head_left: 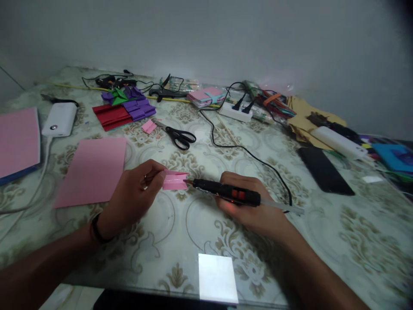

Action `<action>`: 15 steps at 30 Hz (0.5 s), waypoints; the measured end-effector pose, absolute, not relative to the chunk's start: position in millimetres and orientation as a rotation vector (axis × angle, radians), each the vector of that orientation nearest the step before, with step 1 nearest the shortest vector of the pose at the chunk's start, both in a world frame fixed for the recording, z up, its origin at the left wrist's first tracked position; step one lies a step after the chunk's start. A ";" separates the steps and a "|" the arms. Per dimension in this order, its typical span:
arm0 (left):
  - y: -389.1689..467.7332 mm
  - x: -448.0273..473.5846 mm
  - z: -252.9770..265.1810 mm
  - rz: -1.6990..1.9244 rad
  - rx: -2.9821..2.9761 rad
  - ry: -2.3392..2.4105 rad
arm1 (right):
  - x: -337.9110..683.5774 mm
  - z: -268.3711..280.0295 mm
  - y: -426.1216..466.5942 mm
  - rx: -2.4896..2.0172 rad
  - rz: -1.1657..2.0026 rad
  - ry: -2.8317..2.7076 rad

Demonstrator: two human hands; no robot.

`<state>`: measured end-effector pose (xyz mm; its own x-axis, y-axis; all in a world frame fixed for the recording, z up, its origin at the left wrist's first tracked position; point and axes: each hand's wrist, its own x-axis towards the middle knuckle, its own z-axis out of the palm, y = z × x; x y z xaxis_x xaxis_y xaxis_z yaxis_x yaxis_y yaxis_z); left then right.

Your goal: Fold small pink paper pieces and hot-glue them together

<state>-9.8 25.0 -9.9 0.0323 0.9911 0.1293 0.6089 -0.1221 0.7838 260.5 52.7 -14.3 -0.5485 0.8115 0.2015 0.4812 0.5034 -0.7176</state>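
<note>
A small folded piece of pink paper [174, 181] is pinched between the thumb and fingers of my left hand [142, 187]. My right hand [247, 200] is wrapped around a black hot glue gun [226, 191] with a clear glue stick [280, 205] sticking out of its back. The gun's nozzle tip is at the right edge of the folded paper, where a shiny line runs along the crease. Left of my left hand lies a flat pink sheet [93, 172]. Black-handled scissors [180, 137] rest beyond my hands, beside a small pink paper scrap [149, 126].
Folded red paper [111, 117] and purple paper [139, 108] lie at the back left. A white power bank [60, 119] sits at left. The glue gun's black cord [251, 155] runs to a white power strip [235, 113]. A black phone [325, 171] lies at right.
</note>
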 end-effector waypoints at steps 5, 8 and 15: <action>25.2 -10.8 -10.1 0.935 1.776 1.615 | 261.3 -17.1 53.2 -1.072 0.817 -2.230; 26.3 -10.5 -10.8 0.931 1.797 1.613 | 260.8 -17.6 53.3 -1.067 0.803 -2.225; 26.2 -8.4 -11.0 0.900 1.859 1.605 | 260.3 -20.7 55.5 -1.002 0.792 -2.240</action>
<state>-8.4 26.2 -11.0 0.0771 0.9859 0.1485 0.6405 -0.1632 0.7504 260.3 55.5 -20.7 -0.5671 0.7869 0.2433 0.4591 0.5472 -0.6999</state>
